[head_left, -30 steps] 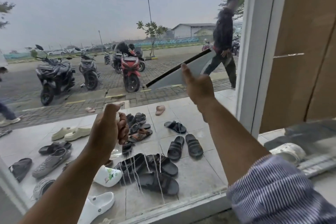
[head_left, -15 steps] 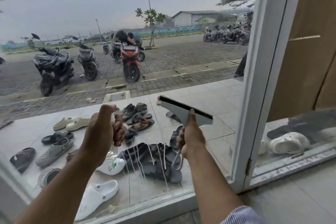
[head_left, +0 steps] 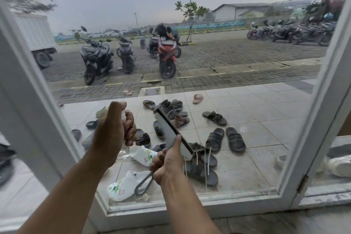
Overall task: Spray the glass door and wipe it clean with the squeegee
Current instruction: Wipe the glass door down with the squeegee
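Because it fills the view, glass door (head_left: pixel 266 157): one white-framed pane, with shoes and scooters seen through it.
Change: the squeegee (head_left: pixel 169 129), high at the pane's right a second ago, now sits low at its middle with the blade tilted steeply. A passer-by outside has gone from view.
Meaning: one downward pull looks finished, yet white drips (head_left: pixel 206 159) hang below the blade, so the bottom strip likely needs another pass.
Scooters (head_left: pixel 167 57): four in the near group, perhaps more behind; blur makes the count unsure.
Left hand (head_left: pixel 112 135): one, raised as before, its grip closed round the spray bottle (head_left: pixel 123 153), thumb on top.
Right hand (head_left: pixel 169 165): one, its grip wrapped tight on the squeegee's handle, thumb laid up its back.
Squeegee: one; I cannot tell whether its rubber edge touches the glass.
White clogs (head_left: pixel 125 184): two, outside by the sill.
Spray bottle: one, clear, mostly hidden by fingers.
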The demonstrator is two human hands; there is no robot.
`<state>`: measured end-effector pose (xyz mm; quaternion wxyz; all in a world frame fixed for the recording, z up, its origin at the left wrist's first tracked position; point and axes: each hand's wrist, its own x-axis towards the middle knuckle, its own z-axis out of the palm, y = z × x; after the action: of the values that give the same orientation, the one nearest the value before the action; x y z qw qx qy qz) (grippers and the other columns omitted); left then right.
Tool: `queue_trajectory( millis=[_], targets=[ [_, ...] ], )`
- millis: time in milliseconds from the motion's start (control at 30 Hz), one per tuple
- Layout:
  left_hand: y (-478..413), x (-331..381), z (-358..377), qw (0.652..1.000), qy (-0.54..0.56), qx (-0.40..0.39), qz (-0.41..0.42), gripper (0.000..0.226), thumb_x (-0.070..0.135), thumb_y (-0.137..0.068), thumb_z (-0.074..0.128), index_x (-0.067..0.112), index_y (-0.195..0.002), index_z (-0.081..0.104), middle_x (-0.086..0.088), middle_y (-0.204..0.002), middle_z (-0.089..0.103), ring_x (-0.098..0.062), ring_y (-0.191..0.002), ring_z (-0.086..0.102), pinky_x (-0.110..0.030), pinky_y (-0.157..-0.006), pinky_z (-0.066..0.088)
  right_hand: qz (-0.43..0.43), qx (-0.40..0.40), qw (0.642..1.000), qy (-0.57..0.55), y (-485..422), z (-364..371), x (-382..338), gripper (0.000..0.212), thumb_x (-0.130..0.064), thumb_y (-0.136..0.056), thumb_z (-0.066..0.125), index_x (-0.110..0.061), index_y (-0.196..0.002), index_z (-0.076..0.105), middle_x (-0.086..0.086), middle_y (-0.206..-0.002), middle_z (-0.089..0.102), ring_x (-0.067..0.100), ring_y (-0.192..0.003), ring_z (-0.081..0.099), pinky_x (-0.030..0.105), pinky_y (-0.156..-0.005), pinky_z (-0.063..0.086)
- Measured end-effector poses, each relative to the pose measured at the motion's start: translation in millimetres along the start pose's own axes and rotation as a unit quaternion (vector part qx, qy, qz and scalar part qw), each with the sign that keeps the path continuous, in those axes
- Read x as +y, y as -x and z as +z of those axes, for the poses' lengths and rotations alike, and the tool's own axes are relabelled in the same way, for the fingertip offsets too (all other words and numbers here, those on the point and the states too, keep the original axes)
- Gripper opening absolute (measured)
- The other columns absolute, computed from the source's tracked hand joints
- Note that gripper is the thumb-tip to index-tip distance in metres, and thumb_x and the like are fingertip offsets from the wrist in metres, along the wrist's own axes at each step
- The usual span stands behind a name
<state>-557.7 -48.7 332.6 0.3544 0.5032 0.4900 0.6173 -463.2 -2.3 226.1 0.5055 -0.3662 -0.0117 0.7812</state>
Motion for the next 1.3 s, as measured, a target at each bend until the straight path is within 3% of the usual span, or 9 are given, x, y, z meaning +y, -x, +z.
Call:
queue_trajectory(
  millis=[200,400,600,667,767,934,1067,1167,1300],
  targets=[
    [1,-3,-25,1.0,0.007,0.02,0.003,0.04,0.046,-0.077,0.041,0.018,-0.051,0.033,-0.006,-0.047,0.026,-0.019,-0.04,0.024,-0.032,-0.046,0.021,-0.017,0.003,1.0,0.018,12,1,8,0.063,-0.076,-0.081,0.053,-0.02,-0.057,0.038,-0.005,-0.044,0.033,0.011,-0.035,0.028,0.021,-0.043,0.02],
    [2,-14,-33,1.0,0.015,0.021,-0.01,0.037,0.046,-0.077,0.039,0.015,-0.057,0.031,-0.006,-0.051,0.024,-0.019,-0.04,0.025,-0.028,-0.043,0.022,-0.193,-0.009,0.981,-0.007,35,12,-58,0.059,-0.071,-0.085,0.053,-0.018,-0.062,0.046,-0.006,-0.045,0.038,0.011,-0.036,0.031,0.021,-0.037,0.028],
    [0,-41,-38,0.998,0.027,0.023,-0.047,0.043,0.055,-0.068,0.045,0.016,-0.054,0.033,-0.006,-0.047,0.026,-0.019,-0.04,0.025,-0.031,-0.045,0.022,-0.249,0.034,0.963,0.099,5,9,-45,0.063,-0.076,-0.08,0.056,-0.016,-0.063,0.049,-0.003,-0.045,0.038,0.012,-0.035,0.03,0.022,-0.038,0.025],
    [-1,-49,-40,0.998,0.035,0.019,-0.05,0.043,0.051,-0.075,0.042,0.016,-0.052,0.032,-0.007,-0.045,0.026,-0.019,-0.04,0.024,-0.031,-0.046,0.022,-0.264,0.039,0.953,0.145,-11,1,-25,0.07,-0.083,-0.071,0.057,-0.013,-0.071,0.054,0.0,-0.051,0.043,0.013,-0.037,0.033,0.023,-0.037,0.028],
    [-2,-61,-42,0.998,0.051,0.016,-0.041,0.042,0.045,-0.08,0.037,0.017,-0.05,0.031,-0.007,-0.045,0.024,-0.019,-0.04,0.024,-0.025,-0.041,0.023,-0.31,0.064,0.931,0.181,-31,-7,-6,0.098,-0.093,-0.056,0.059,-0.005,-0.099,0.063,0.004,-0.069,0.056,0.015,-0.049,0.046,0.027,-0.043,0.035],
    [3,-83,-43,0.995,0.087,0.03,-0.05,0.043,0.053,-0.07,0.045,0.017,-0.051,0.031,-0.008,-0.054,0.021,-0.018,-0.042,0.025,-0.024,-0.041,0.025,-0.358,0.105,0.884,0.281,-53,-35,12,0.069,-0.084,-0.068,0.054,-0.016,-0.067,0.065,-0.004,-0.053,0.059,0.016,-0.049,0.052,0.031,-0.052,0.038],
    [13,-99,-39,0.992,0.115,0.026,-0.037,0.044,0.053,-0.064,0.046,0.014,-0.052,0.03,-0.009,-0.052,0.019,-0.018,-0.042,0.024,-0.024,-0.042,0.023,-0.381,0.089,0.886,0.251,-65,-45,17,0.046,-0.062,-0.081,0.066,-0.017,-0.07,0.067,-0.005,-0.057,0.065,0.014,-0.055,0.058,0.032,-0.055,0.043],
    [26,-108,-34,0.99,0.132,0.021,-0.041,0.045,0.053,-0.065,0.046,0.013,-0.051,0.031,-0.009,-0.051,0.018,-0.018,-0.041,0.025,-0.022,-0.042,0.025,-0.378,0.068,0.878,0.286,-58,-55,15,0.05,-0.063,-0.076,0.065,-0.014,-0.084,0.068,-0.005,-0.059,0.061,0.01,-0.051,0.054,0.026,-0.046,0.041],
    [29,-120,-30,0.989,0.138,0.009,-0.049,0.044,0.053,-0.067,0.045,0.015,-0.049,0.033,-0.009,-0.049,0.022,-0.02,-0.041,0.026,-0.025,-0.042,0.027,-0.426,-0.016,0.844,0.325,-27,-43,-4,0.045,-0.056,-0.084,0.059,-0.011,-0.08,0.059,-0.005,-0.052,0.055,0.006,-0.042,0.047,0.023,-0.039,0.037]
  ],
)
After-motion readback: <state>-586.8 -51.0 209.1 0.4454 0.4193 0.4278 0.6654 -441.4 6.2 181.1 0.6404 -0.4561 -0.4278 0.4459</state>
